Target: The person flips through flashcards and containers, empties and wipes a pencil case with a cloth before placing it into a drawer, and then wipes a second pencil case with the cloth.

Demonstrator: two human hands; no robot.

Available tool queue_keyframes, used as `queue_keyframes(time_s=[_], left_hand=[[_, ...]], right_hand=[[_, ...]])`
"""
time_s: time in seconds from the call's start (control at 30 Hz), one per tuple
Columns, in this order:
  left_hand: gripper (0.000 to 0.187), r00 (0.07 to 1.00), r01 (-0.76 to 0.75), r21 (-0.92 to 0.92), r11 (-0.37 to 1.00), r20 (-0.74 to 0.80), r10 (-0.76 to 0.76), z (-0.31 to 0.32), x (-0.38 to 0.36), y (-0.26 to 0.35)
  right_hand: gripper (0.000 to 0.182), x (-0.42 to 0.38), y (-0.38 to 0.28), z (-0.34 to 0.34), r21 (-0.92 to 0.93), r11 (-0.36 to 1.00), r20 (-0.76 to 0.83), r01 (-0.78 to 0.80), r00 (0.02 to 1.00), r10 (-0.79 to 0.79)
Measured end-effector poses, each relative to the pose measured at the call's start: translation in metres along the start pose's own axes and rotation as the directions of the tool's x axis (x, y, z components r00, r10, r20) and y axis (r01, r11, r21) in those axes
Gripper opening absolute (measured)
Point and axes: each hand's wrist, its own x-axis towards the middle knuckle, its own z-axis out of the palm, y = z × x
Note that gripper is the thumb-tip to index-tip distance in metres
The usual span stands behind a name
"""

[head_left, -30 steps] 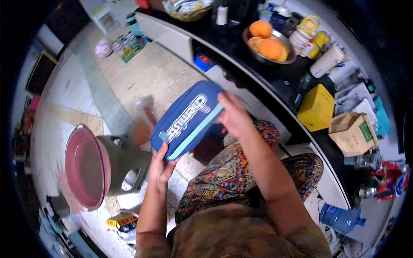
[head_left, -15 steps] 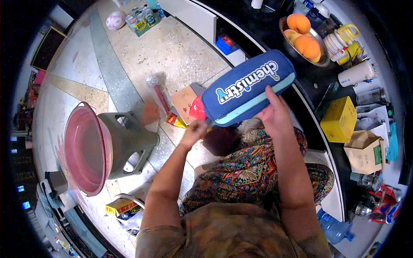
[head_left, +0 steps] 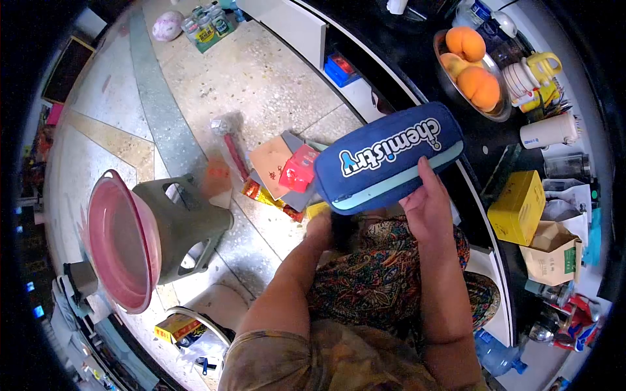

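Observation:
A dark blue pencil case (head_left: 388,159) with the word "chemistry" and a light teal zipper band is held up in my right hand (head_left: 427,205), thumb on its front face. My left hand (head_left: 319,229) is low, beside a small yellow item (head_left: 317,210); its fingers are mostly hidden, and what they hold cannot be made out. Left of the case, a red packet (head_left: 299,168) lies over a brown card (head_left: 270,163). Yellow and red wrappers (head_left: 264,195) lie on the floor near them.
A pink basin (head_left: 124,241) rests on a grey-green stool (head_left: 179,228) at the left. Below is a bin (head_left: 225,309) with a yellow box. On the black counter at right are a bowl of peaches (head_left: 473,75), a yellow box (head_left: 516,207) and a paper bag (head_left: 551,254).
The pencil case and my right hand have shifted slightly right and down in view. My left hand has moved down and right, away from the red packet, which now shows more fully.

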Motion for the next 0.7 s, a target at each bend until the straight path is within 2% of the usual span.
queue_keyframes(time_s=[0.07,0.13,0.2,0.23,0.27,0.3,0.33,0.37,0.4,0.43,0.47,0.53,0.6,0.63,0.67,0.7], left_hand=[[0.036,0.961,0.133,-0.267,0.955,0.268,-0.059,-0.007,-0.006,0.001],[0.036,0.986,0.002,-0.414,0.910,0.155,0.068,0.005,-0.009,-0.018],[0.047,0.933,0.005,-0.576,0.817,0.297,0.204,-0.063,-0.022,-0.013],[0.053,0.930,0.096,-0.730,0.677,0.308,0.200,-0.072,-0.031,-0.024],[0.052,0.929,-0.065,-0.882,0.467,0.117,0.351,-0.078,-0.039,-0.038],[0.052,0.871,0.223,-0.875,0.430,0.378,0.316,-0.132,-0.055,-0.033],[0.052,0.874,0.286,-0.911,0.298,0.376,0.309,-0.142,-0.065,-0.047],[0.053,0.894,0.263,-0.917,0.299,0.348,0.281,-0.166,-0.077,-0.054],[0.053,0.921,0.267,-0.935,0.234,0.319,0.223,-0.180,-0.087,-0.064],[0.056,0.937,0.300,-0.954,0.024,0.299,0.179,-0.195,-0.097,-0.067],[0.055,0.970,0.234,-0.958,-0.166,0.219,0.106,-0.211,-0.109,-0.066],[0.064,0.998,0.057,-0.906,-0.419,0.048,0.032,-0.210,-0.120,-0.089],[0.071,0.990,-0.126,-0.840,-0.528,-0.140,-0.015,-0.243,-0.127,-0.070],[0.070,0.976,-0.193,-0.823,-0.534,-0.216,-0.020,-0.256,-0.126,-0.063],[0.066,0.967,-0.209,-0.767,-0.607,-0.253,-0.012,-0.268,-0.125,-0.057],[0.062,0.964,-0.242,-0.765,-0.597,-0.260,-0.058,-0.277,-0.123,-0.052]], right_hand=[[0.034,0.003,0.001,0.001,0.032,0.999,0.012,-0.004,1.000,0.003],[0.036,0.003,0.004,0.004,0.066,0.998,-0.006,-0.006,1.000,0.006],[0.037,0.001,0.004,0.009,0.075,0.997,-0.003,0.011,1.000,-0.011],[0.037,0.000,0.003,0.009,0.060,0.998,-0.008,-0.003,1.000,0.003],[0.038,0.001,0.003,0.010,0.047,0.999,-0.013,-0.017,1.000,0.018],[0.037,0.006,0.007,0.005,0.045,0.999,0.011,0.031,0.999,-0.031],[0.037,0.004,0.007,0.006,0.051,0.998,0.011,0.024,1.000,-0.025],[0.036,0.002,0.005,0.008,0.042,0.999,0.010,0.023,1.000,-0.023],[0.035,0.000,0.004,0.010,0.032,0.999,0.008,0.021,1.000,-0.022],[0.035,-0.001,0.003,0.011,0.050,0.999,0.031,0.022,0.999,-0.024],[0.035,-0.002,0.004,0.012,0.053,0.998,0.035,0.023,0.999,-0.025],[0.035,-0.004,0.004,0.015,-0.017,0.998,0.033,0.059,0.998,-0.059],[0.035,-0.002,0.010,0.009,-0.014,0.997,0.086,0.076,0.994,-0.075],[0.034,0.000,0.013,0.007,-0.102,0.993,0.076,0.064,0.996,-0.056],[0.034,0.000,0.011,0.009,-0.190,0.980,0.064,0.054,0.997,-0.042],[0.034,-0.004,0.011,0.012,-0.151,0.988,0.151,0.037,0.988,-0.014]])
